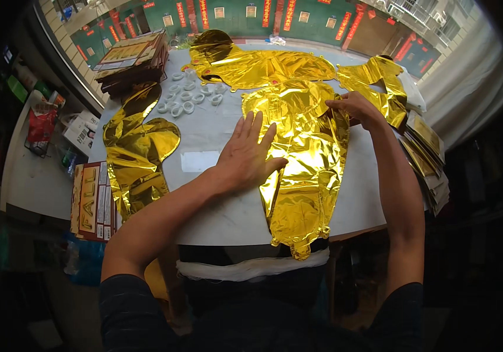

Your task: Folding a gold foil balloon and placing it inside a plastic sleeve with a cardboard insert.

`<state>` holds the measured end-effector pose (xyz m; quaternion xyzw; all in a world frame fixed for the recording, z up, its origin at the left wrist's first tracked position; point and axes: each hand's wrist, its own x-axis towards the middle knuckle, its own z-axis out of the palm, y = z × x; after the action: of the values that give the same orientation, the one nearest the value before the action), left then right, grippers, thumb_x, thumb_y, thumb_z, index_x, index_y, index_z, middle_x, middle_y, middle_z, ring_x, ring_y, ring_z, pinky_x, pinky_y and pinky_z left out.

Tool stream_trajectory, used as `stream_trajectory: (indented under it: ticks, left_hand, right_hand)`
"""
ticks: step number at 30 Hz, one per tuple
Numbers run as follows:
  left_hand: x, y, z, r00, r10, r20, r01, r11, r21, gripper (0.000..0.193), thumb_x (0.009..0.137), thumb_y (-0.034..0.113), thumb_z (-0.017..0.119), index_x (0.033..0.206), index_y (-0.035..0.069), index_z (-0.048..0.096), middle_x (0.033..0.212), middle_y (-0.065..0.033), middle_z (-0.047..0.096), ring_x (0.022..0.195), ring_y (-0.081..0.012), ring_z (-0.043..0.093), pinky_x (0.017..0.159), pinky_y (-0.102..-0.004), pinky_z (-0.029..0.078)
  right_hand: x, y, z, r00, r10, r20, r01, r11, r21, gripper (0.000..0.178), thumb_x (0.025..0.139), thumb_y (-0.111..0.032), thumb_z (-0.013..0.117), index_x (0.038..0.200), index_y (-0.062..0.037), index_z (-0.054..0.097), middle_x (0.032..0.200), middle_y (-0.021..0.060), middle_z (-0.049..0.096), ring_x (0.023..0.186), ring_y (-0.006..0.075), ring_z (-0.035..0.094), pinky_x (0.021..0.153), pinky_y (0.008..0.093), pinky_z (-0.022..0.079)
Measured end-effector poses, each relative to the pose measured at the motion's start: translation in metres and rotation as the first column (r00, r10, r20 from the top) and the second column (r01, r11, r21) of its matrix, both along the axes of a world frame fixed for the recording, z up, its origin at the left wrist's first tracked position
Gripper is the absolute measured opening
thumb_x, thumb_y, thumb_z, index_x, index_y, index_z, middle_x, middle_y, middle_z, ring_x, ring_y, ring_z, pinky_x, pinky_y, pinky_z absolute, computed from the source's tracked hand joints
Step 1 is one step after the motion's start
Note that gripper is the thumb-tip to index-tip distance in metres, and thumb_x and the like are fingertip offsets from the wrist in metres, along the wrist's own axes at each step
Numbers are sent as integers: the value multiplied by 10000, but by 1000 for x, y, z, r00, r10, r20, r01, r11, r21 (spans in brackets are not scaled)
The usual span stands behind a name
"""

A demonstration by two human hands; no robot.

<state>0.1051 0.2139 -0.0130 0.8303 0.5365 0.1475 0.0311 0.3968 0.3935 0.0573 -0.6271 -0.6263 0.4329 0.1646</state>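
A flat, uninflated gold foil balloon lies in front of me, creased and shiny, its lower tip hanging past the table's near edge. My left hand rests flat with spread fingers on its left side, partly over the tabletop. At the balloon's upper right edge, my right hand is closed in a pinch on the foil. Other gold foil balloons surround it: one wavy piece at the left, one long piece across the back and one at the far right.
White ring-shaped coils lie in a cluster on the white table. Printed packages are stacked at the back left, with more packaging at the left edge. Flat packets sit at the right edge. White strands hang across my lap.
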Motion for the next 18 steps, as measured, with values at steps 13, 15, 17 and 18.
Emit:
stream_trajectory:
  ticks: [13,15,17,18]
  left_hand:
    - [8,3,4,1000,-17,22,18,1000,-9,849,1044,584,502,1610,-32,359,1650,-400,247,1589,-514,164,1314,-547,106]
    - [3,0,3,1000,-3,14,3,1000,-19,852,1047,585,500,1613,-34,354,1651,-401,244,1589,-517,160,1314,-546,105]
    - [3,-1,5,1000,-6,12,6,1000,-14,856,1047,592,497,1614,-33,352,1650,-403,242,1589,-518,159,1314,-546,105]
    - [2,-1,5,1000,1,6,-1,1000,-11,860,1048,600,494,1615,-32,351,1649,-405,240,1589,-519,158,1314,-545,105]
  right_hand:
    - [-44,32,22,680,397,616,-645,724,245,276,861,-170,710,773,90,735,749,199,748,632,366,742,462,463,546]
    - [-87,13,38,793,205,574,-377,905,198,266,860,-160,689,840,99,741,825,215,768,693,357,775,548,438,618]
    - [-116,-3,53,758,222,613,-390,908,154,300,839,-164,713,937,118,739,877,250,764,737,362,780,657,450,635]
    - [-131,-12,58,752,223,620,-398,904,156,311,829,-171,737,949,116,740,868,265,754,726,367,768,651,474,609]
